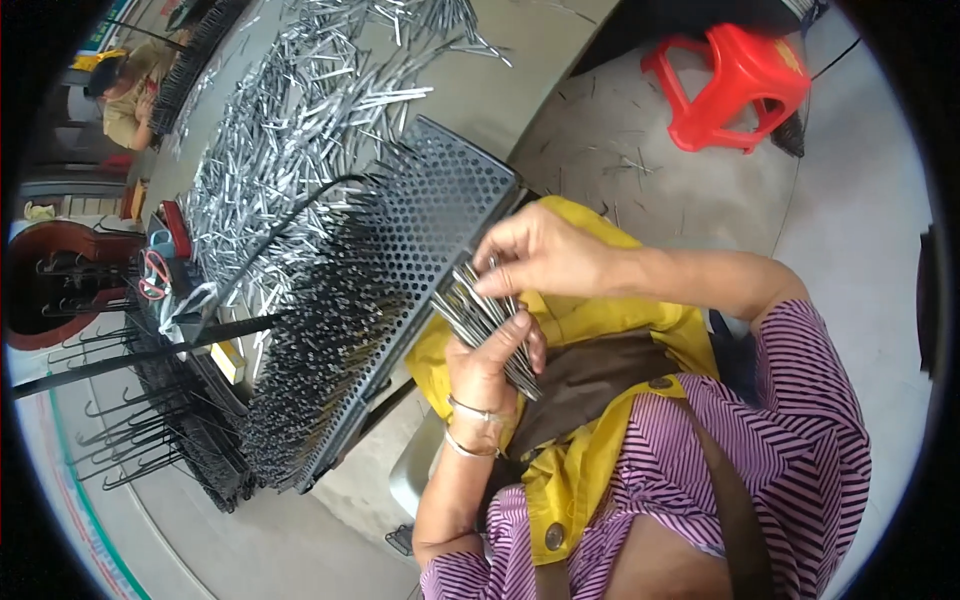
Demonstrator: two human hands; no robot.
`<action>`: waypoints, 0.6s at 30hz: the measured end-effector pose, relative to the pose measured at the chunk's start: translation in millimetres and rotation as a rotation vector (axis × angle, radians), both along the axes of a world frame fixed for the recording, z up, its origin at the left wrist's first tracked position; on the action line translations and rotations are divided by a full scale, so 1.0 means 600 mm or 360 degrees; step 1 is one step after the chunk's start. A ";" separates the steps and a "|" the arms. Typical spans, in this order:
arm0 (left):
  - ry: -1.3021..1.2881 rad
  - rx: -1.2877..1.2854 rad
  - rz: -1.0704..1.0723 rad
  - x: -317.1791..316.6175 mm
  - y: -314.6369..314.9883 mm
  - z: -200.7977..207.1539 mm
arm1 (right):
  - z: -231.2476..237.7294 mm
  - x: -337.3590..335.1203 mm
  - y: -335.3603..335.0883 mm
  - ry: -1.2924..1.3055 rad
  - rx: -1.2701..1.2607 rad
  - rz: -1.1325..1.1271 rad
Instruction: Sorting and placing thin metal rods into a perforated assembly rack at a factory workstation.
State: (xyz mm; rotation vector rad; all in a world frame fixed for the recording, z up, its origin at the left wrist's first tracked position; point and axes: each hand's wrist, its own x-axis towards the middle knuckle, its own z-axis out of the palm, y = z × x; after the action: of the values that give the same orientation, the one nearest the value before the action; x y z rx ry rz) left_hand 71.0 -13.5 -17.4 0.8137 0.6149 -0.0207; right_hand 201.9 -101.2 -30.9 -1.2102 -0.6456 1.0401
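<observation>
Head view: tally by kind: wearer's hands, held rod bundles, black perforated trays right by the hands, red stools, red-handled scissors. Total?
Wearer's hands: 2 (left hand, right hand)
Held metal rod bundle: 1, single rods too overlapped to count
Black perforated tray by the hands: 1
Red stool: 1
Red-handled scissors: 1
Total: 6

Obs.: red plastic stool (755, 70) on flr., upper R. Co-worker in tan top & dark cap (128, 115) seated/standing (cannot tell) at far end, upper L. Rust-brown rnd. basin (70, 232) at L edge; red-handled scissors (163, 272) nr. it, sm. yellow-&-white box (228, 362) below R.
</observation>
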 end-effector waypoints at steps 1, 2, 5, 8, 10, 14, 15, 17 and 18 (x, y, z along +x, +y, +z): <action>-0.0017 0.0034 -0.0026 0.003 0.002 0.003 | -0.003 0.001 0.002 0.0046 0.0036 -0.0106; -0.0076 0.0023 -0.0062 0.007 0.006 0.001 | 0.005 0.004 0.003 0.0085 -0.0001 -0.0136; -0.0118 0.0019 -0.0015 0.016 0.005 0.010 | 0.009 0.012 0.001 0.0031 -0.0037 -0.0181; -0.0093 0.0002 -0.0025 0.014 0.007 0.005 | 0.013 0.015 -0.008 0.0079 -0.0093 -0.0188; -0.0098 -0.0008 -0.0034 0.014 0.007 0.004 | 0.011 0.013 -0.011 0.0146 -0.0080 -0.0225; -0.0087 -0.0048 -0.0002 0.018 0.006 0.004 | 0.012 0.013 -0.013 0.0184 -0.0073 -0.0319; -0.0084 -0.0052 -0.0002 0.017 0.005 0.004 | 0.015 0.014 -0.014 0.0187 -0.0078 -0.0318; -0.0065 -0.0026 -0.0008 0.018 0.004 0.003 | 0.022 0.018 -0.016 0.0282 -0.0158 -0.0245; -0.0045 -0.0002 -0.0004 0.018 0.003 0.002 | 0.021 0.020 -0.018 0.0278 -0.0155 -0.0242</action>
State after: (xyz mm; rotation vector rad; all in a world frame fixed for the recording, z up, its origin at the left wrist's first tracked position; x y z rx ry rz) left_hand 81.6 -11.5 -15.9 0.8122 0.5873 -0.0120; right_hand 213.7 -111.8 -18.5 -1.2171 -0.3654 1.0448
